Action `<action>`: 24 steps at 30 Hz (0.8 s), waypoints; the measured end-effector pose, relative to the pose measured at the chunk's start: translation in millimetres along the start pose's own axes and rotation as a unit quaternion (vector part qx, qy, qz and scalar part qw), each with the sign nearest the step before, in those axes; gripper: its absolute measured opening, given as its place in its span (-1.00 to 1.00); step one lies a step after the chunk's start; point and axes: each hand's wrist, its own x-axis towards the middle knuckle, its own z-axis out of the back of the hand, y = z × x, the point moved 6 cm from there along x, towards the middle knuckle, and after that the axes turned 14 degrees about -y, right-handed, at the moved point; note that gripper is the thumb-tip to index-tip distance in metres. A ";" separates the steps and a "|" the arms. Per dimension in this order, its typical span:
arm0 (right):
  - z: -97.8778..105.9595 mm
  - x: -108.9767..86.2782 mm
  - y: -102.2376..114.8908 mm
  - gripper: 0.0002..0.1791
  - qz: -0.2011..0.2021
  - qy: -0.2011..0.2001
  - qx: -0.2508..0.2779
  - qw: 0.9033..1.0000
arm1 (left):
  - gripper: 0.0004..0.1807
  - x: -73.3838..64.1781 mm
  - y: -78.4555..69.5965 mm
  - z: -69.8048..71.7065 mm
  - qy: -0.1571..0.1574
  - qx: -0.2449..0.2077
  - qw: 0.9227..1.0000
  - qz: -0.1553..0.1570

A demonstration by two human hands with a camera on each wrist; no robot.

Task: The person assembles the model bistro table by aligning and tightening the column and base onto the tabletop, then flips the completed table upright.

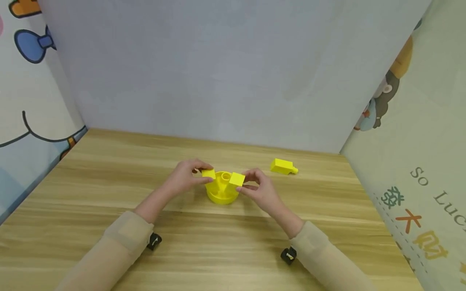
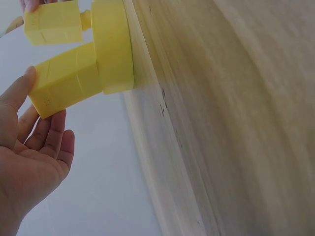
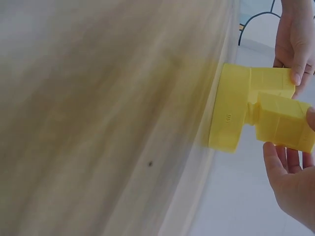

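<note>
A round yellow plastic dish (image 1: 223, 199) with a raised ring inside sits on the table between my hands. My left hand (image 1: 187, 174) pinches a yellow block (image 1: 208, 173) between thumb and fingers at the dish's left side; in the left wrist view this block (image 2: 69, 78) leans, its lower end at the dish rim. My right hand (image 1: 263, 190) pinches a second yellow block (image 1: 237, 180) at the right side. In the right wrist view that block (image 3: 283, 123) has a narrow neck pointing at the dish (image 3: 230, 108). Whether either block is seated inside is hidden.
Another yellow block (image 1: 283, 166) with a knobbed end lies on its side on the wooden table (image 1: 204, 250), right of and behind the dish. A grey-white panel (image 1: 233, 72) stands at the back, with printed side panels (image 1: 400, 161) left and right.
</note>
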 end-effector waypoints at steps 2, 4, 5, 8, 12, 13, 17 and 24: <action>1.0 -1.0 -3.7 -0.56 -0.007 0.000 -0.008 1.000 | -0.60 -0.6 0.7 -0.6 0.002 0.000 1.000 0.001; 1.8 -1.6 -7.2 -0.55 -0.011 0.000 -0.009 1.000 | -0.59 -0.9 1.6 -1.2 0.003 -0.002 1.000 0.004; 2.0 -1.6 -8.8 -0.54 -0.010 0.002 -0.009 1.000 | -0.59 -0.9 1.9 -1.3 0.003 -0.001 1.000 0.004; 2.9 -1.2 -9.4 -0.50 -0.002 0.012 -0.005 1.000 | -0.59 -0.5 1.8 -1.5 0.003 -0.004 1.000 0.007; 3.0 0.4 -4.7 -0.40 0.037 0.048 -0.027 0.998 | -0.59 -0.4 1.5 -2.2 0.005 -0.003 1.000 0.012; 3.1 1.2 -2.7 -0.37 0.052 0.061 -0.036 0.996 | -0.58 -0.5 1.6 -2.4 0.006 -0.002 1.000 0.013; 4.7 3.6 7.8 -0.31 0.142 0.116 -0.093 0.979 | -0.58 -0.8 1.3 -3.4 0.007 -0.002 1.000 0.013; 8.4 6.5 21.3 -0.49 0.264 0.148 -0.173 0.937 | -0.60 -0.6 3.7 -4.7 -0.005 -0.008 1.000 0.008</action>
